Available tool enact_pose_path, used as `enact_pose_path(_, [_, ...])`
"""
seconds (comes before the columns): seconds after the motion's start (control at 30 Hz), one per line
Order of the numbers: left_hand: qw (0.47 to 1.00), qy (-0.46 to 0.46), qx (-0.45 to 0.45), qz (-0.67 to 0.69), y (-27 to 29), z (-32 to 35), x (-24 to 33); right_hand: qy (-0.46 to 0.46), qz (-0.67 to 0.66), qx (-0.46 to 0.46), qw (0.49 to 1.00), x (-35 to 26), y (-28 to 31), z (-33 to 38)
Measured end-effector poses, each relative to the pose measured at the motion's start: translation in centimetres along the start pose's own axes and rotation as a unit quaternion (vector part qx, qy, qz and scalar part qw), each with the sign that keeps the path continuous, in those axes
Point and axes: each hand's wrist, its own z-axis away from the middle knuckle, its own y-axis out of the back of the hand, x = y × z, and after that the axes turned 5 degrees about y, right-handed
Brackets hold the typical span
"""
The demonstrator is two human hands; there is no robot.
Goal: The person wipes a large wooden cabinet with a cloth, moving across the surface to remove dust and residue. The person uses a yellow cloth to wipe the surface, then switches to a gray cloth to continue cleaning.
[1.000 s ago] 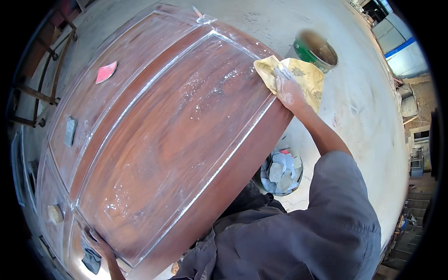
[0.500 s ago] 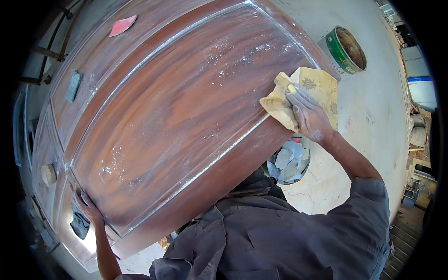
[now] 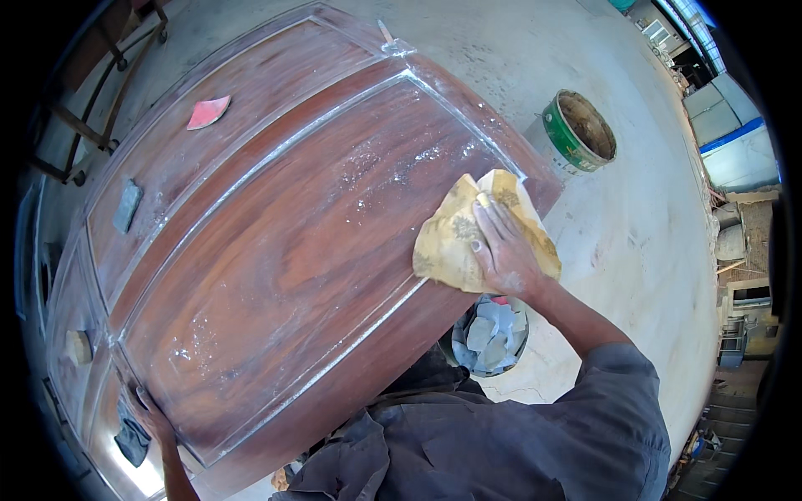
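Door (image 3: 276, 250): edge sanding likely in hand. Right hand (image 3: 506, 249) spread flat over sandpaper (image 3: 449, 240); left hand (image 3: 154, 419) open against door, grip unclear. Next stroke: even pressure.

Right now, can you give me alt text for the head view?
The right hand lies on a creased yellow paper sheet at the edge of a reddish-brown wooden panel; the left hand rests at its lower left, near a dark cloth. A green bucket stands on the floor.
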Motion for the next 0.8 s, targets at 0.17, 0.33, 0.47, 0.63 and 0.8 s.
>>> enact_pose_path(0.17, [0.999,0.036,0.020,-0.018,-0.6,-0.6,-0.9,-0.064,-0.051,0.052,0.995,6.7,-1.0,-5.8])
enact_pose_path(0.33, [0.999,0.047,0.009,-0.003,-1.8,-1.2,-0.5,-0.079,-0.049,0.031,0.995,9.4,-2.1,-11.9])
enact_pose_path(0.47, [0.998,0.047,0.020,-0.025,0.1,0.5,-0.2,-0.066,-0.031,0.044,0.996,8.4,-1.6,-7.0])
enact_pose_path(0.63, [0.996,0.066,0.032,-0.043,0.4,0.6,0.4,-0.050,-0.029,0.069,0.996,8.1,-5.1,-18.4])
enact_pose_path(0.8, [0.996,0.067,0.029,-0.058,-1.0,-0.1,0.9,-0.014,0.029,0.094,0.995,10.7,-8.0,-28.8])
